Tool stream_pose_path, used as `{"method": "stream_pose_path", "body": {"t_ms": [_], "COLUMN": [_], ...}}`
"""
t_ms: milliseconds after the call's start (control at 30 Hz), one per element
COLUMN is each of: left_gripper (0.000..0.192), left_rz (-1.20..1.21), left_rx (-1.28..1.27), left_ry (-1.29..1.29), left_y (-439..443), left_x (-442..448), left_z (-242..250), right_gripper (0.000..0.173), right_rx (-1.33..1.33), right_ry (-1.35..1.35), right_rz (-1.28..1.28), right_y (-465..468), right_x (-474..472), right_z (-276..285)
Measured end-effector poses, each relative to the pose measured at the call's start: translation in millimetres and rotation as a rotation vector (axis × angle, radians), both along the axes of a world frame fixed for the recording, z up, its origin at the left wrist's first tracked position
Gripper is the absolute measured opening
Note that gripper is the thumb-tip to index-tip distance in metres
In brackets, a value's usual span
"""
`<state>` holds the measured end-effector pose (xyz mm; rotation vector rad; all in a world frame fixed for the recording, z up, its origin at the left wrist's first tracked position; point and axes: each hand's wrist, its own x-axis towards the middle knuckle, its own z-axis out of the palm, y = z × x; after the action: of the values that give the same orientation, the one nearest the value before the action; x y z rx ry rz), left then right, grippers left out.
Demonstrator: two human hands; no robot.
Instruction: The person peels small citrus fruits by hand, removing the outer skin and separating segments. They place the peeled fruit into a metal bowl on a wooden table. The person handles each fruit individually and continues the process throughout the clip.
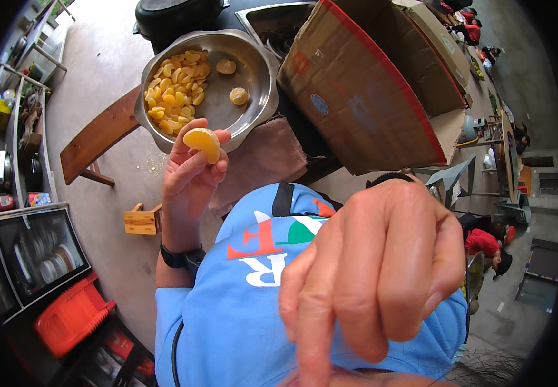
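My left hand [188,176], with a watch on its wrist, pinches a small cluster of peeled mandarin segments [203,142] between thumb and fingers. It is just in front of a wide steel basin [259,113] with a scalloped rim. Inside the basin a pile of loose mandarin segments [177,89] fills the left side, and two peeled mandarin pieces [226,66] sit apart on the right. My right hand [370,266] is raised close to the camera, its back towards me and fingers bent. Its index fingertip reaches my face at the lower edge; whether it holds anything is hidden.
An open cardboard box [356,92] stands right of the basin, beside a pinkish cloth [274,150]. A wooden bench [97,135] and a small wooden stool [142,221] stand on the left. Shelves [17,159] and a red plastic basket [71,314] line the far left. People [484,244] are at the right.
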<state>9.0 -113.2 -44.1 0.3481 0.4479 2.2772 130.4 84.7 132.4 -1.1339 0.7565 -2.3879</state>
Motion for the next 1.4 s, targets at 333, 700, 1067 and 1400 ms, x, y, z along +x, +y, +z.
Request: {"method": "stream_pose_path", "body": {"t_ms": [333,700,1067,1400], "left_gripper": [0.044,0.039,0.037,0.037], "left_rz": [0.061,0.189,0.449,0.447], "left_rx": [-0.046,-0.167,-0.316,-0.358], "left_ry": [0.115,0.297,0.594,0.688], "left_y": [0,3,6,5], "left_x": [5,13,18,18], "left_z": [5,10,12,12], "right_gripper": [0.009,0.013,0.013,0.01], "right_rx": [0.909,1.161,1.254,1.301], "right_ry": [0.086,0.383,0.448,0.446], "right_rz": [-0.853,-1.162,-1.244,-1.259], "right_y": [17,15,-1,-2], "right_x": [-35,-47,-53,-50], "right_z": [-65,-91,-95,-96]}}
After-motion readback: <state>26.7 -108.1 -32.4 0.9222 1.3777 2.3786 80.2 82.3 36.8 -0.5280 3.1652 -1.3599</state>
